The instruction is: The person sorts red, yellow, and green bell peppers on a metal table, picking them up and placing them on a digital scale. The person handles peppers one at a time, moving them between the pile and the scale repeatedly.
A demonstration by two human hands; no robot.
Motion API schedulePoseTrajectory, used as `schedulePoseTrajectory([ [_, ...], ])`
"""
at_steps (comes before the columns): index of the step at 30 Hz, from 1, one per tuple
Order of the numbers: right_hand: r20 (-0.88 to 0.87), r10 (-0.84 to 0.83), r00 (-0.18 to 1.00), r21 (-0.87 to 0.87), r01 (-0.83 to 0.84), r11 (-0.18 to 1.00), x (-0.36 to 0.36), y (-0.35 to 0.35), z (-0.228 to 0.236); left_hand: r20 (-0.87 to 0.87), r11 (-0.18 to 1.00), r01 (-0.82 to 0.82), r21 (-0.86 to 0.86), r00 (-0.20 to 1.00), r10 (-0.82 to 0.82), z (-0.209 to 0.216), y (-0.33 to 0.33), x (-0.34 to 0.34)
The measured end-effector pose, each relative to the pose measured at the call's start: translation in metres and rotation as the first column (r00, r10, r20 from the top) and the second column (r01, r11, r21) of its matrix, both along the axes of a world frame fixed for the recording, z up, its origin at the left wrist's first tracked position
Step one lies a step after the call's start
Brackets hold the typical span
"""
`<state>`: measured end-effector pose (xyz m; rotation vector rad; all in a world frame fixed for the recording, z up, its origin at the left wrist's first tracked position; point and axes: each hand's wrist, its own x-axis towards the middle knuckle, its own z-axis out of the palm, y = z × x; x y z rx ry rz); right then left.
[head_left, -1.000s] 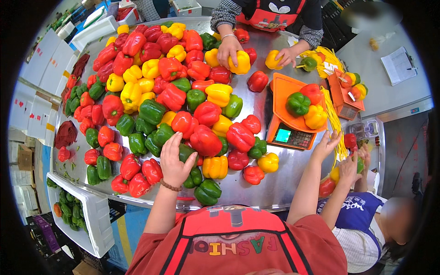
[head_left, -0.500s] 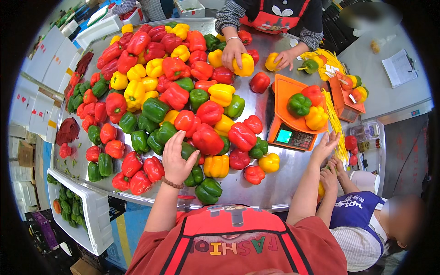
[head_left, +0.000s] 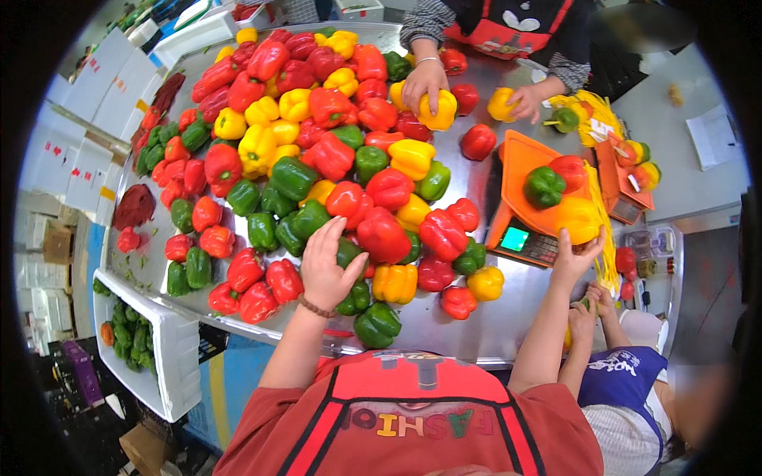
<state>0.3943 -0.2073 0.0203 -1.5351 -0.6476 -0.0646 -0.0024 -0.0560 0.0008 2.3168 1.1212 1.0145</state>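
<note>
My right hand [head_left: 579,258] grips a yellow bell pepper [head_left: 578,218] from below, at the near right of an orange scale's tray [head_left: 516,170]. On that tray lie a green bell pepper [head_left: 544,187] and a red bell pepper [head_left: 569,171]. My left hand [head_left: 327,266] is open, its fingers stretched out, resting against a green bell pepper [head_left: 348,252] at the near side of the heap. Part of that pepper is hidden under the hand. Around it are a red bell pepper [head_left: 383,236] and a yellow one [head_left: 394,283].
Across the metal table [head_left: 444,337], another person's hands [head_left: 426,83] hold yellow peppers. A second person's hands [head_left: 591,309] work at the right. A second orange scale [head_left: 623,178] stands beside yellow strips [head_left: 597,119]. A white foam box [head_left: 171,365] holds green peppers at the lower left.
My right hand has moved up to the scale and closed on the yellow pepper. The whole view has shifted slightly. My left hand stays at the same green pepper.
</note>
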Motion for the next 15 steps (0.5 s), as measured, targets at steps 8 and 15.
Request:
schedulePoseTrajectory([
  [8, -0.074, 0.573, 0.816, -0.156, -0.577, 0.801, -0.129, 0.068, -0.023, 0.023, 1.000, -0.008, -0.001, 1.000, 0.008, -0.003, 0.001, -0.002],
  [15, -0.300, 0.781, 0.547, -0.360, -0.823, 0.438, -0.115, 0.121, -0.004, 0.093, 0.993, 0.074, -0.088, 0.993, -0.066, 0.003, 0.001, -0.004],
])
